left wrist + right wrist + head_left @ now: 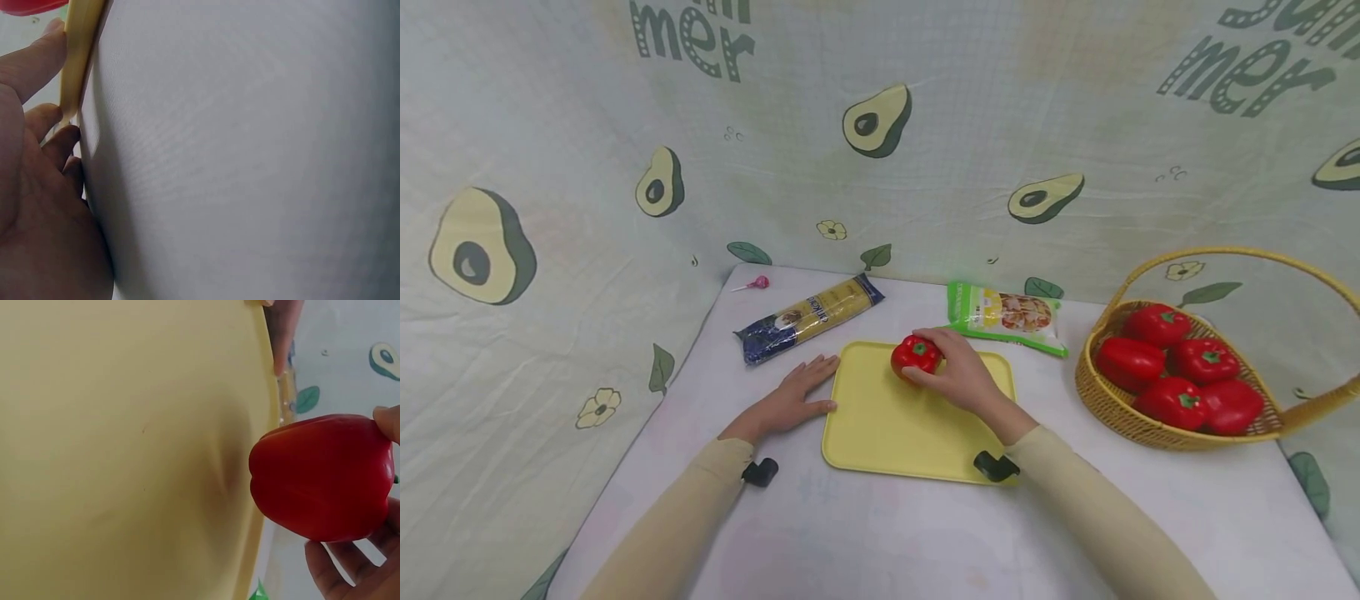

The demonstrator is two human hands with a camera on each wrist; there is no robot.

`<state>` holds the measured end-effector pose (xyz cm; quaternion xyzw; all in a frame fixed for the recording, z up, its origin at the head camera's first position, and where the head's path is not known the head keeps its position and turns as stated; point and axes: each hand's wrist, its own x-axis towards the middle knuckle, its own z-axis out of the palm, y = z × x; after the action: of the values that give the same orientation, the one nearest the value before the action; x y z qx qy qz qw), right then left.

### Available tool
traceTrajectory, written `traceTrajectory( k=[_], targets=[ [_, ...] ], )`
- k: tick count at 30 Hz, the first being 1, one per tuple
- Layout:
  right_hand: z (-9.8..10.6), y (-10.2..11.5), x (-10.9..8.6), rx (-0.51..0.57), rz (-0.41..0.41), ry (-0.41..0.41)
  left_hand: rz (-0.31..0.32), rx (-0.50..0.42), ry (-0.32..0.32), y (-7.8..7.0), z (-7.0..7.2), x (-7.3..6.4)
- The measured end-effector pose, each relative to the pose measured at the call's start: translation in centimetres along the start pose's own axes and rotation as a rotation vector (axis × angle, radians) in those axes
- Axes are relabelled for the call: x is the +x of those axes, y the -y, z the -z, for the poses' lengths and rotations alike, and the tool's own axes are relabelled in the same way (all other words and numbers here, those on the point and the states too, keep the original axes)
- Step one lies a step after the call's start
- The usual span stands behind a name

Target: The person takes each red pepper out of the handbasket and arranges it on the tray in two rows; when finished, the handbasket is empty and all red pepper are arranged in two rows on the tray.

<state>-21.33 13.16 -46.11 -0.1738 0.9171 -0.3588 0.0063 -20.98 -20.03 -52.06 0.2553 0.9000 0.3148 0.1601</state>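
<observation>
A red bell pepper [913, 360] with a green stem is held between the thumb and fingers of my right hand [964, 373], over the far middle part of a yellow tray [902, 437]. The right wrist view shows the pepper [320, 480] on its side, apart from the tray [112, 456], with a shadow below it. My left hand [786, 402] lies on the table to the left of the tray. Its fingers are extended, and thumb and fingertips touch the tray's side [81, 53] in the left wrist view.
At the right stands a wicker basket [1101, 404] with a tall handle, holding several red bell peppers [1176, 404]. Behind the tray lie a blue-and-gold pasta packet [811, 318] and a green-and-white food bag [1006, 315]. A pink lollipop [761, 282] is at the far left. Printed cloth walls surround the table.
</observation>
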Motion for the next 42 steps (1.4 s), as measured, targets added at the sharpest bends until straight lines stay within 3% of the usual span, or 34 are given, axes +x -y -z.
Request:
traceTrajectory(
  k=[15,42],
  targets=[
    [-2.1,1.1,1.8,0.0,0.033,0.029,0.029,0.003,0.003,-0.4,0.2,-0.1],
    [-4.3,2.9,4.3,-0.001,0.044,0.048,0.065,0.006,0.02,0.2,-0.2,0.2]
  ],
)
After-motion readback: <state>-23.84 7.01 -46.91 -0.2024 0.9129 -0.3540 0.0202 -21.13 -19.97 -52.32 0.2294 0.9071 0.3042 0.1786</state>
